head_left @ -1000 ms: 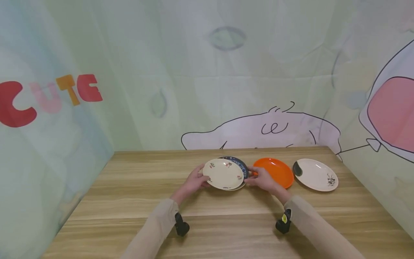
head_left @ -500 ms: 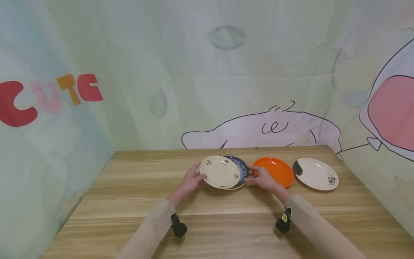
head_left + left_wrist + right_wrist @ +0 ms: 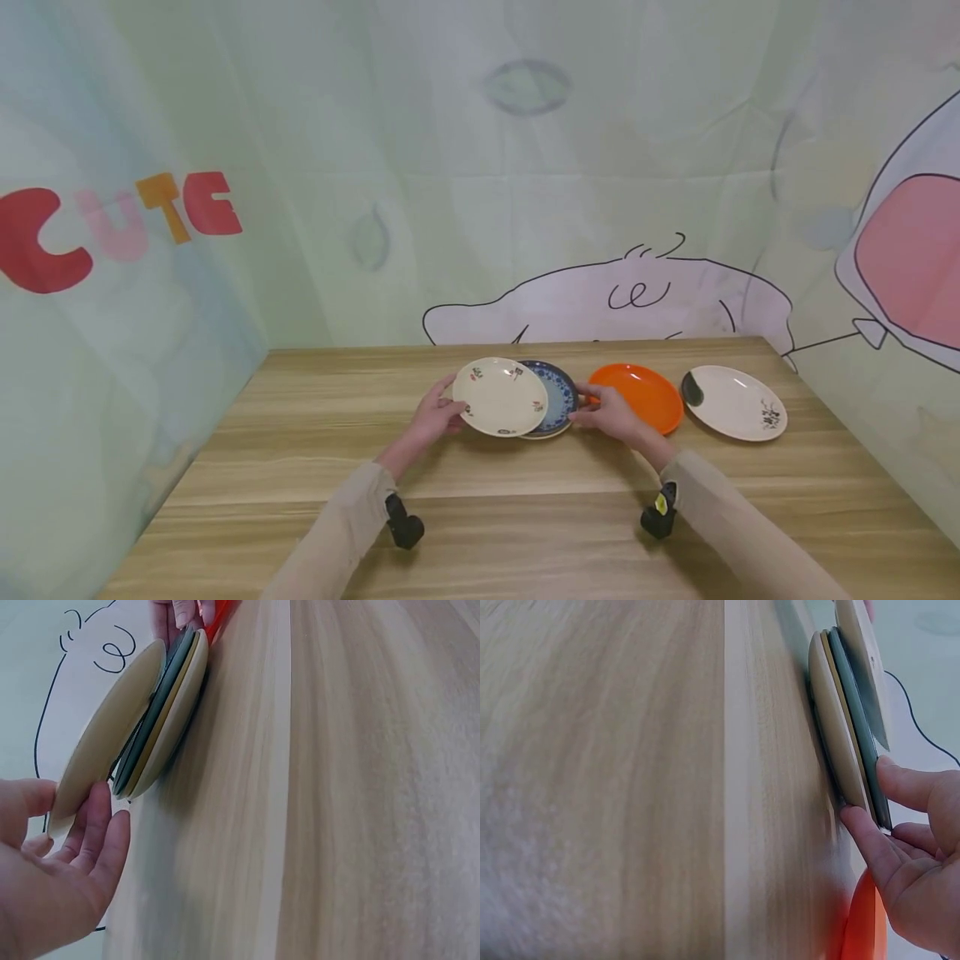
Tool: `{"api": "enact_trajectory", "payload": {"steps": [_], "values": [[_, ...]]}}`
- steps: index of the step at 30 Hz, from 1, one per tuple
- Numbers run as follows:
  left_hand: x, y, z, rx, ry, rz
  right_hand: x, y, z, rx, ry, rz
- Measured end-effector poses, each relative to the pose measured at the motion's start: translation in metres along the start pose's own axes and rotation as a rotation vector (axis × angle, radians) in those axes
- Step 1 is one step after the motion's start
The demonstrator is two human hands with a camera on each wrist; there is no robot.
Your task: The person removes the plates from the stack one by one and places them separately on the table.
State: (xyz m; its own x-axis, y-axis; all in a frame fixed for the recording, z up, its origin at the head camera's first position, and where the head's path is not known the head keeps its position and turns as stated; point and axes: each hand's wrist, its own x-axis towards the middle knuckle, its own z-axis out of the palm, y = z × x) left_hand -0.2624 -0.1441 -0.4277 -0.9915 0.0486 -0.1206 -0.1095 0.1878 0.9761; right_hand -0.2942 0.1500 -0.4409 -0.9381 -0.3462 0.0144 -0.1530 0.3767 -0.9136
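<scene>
My left hand (image 3: pixel 435 412) pinches the left rim of a round cream plate (image 3: pixel 498 396) with small flower motifs, thumb on top and fingers beneath. That plate overlaps a blue patterned plate (image 3: pixel 561 400) in the head view. The left wrist view shows the cream plate tilted away from the stack, a gap widening toward my left hand; whether its far edge touches is unclear. Under the blue plate lie a yellowish plate (image 3: pixel 838 682) and a pale plate (image 3: pixel 829 712). My right hand (image 3: pixel 609 414) holds the stack's right edge, thumb at the blue rim, fingers lower down.
Right of the stack lies an orange plate (image 3: pixel 637 398), partly behind my right hand. Farther right is a white oval plate (image 3: pixel 733 404) with a dark green patch and black print. The wooden table (image 3: pixel 525 533) ends at a printed cloth backdrop (image 3: pixel 337 208).
My left hand has drawn the cream plate leftward, uncovering more of the blue plate. My right hand stays at the stack's right edge.
</scene>
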Motion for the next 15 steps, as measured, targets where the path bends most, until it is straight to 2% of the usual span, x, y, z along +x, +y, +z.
{"api": "enact_trajectory", "payload": {"steps": [15], "values": [[-0.001,-0.003,-0.021,-0.052,0.044,-0.057,-0.001,0.001,-0.001,0.010,-0.022,0.007]]}}
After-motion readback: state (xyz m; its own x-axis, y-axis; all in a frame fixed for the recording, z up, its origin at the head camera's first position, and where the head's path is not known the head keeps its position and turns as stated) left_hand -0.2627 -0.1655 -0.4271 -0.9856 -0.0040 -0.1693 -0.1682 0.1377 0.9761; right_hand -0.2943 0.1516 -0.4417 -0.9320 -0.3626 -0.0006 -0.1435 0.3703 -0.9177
